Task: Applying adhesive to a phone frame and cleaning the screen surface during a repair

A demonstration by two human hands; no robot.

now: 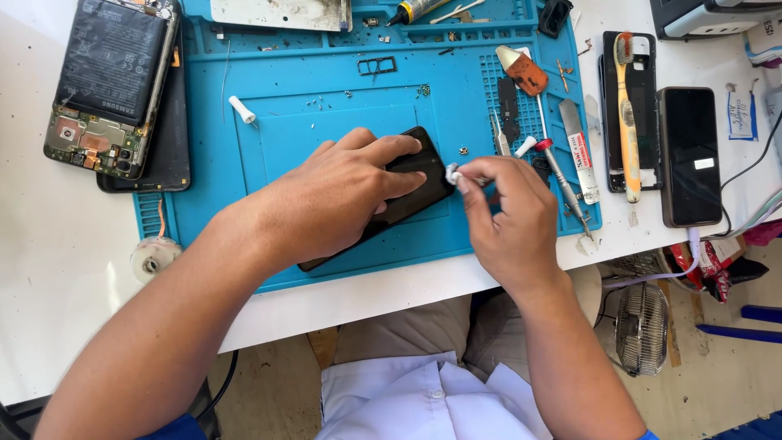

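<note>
A black phone (414, 189) lies slanted on the blue work mat (326, 122). My left hand (330, 200) presses flat on top of it and covers most of it. My right hand (509, 216) is at the phone's right end, with thumb and fingers pinched on a small white piece (453, 173) that touches the phone's edge. What exactly the white piece is cannot be made out.
An opened phone with battery and circuit board (110, 81) lies at the far left. Right of the mat sit a screwdriver (562, 175), metal blade (577, 147), toothbrush (626, 106) and another black phone (689, 155). A white plug (242, 109) and small screws dot the mat. A fan (642, 326) stands below.
</note>
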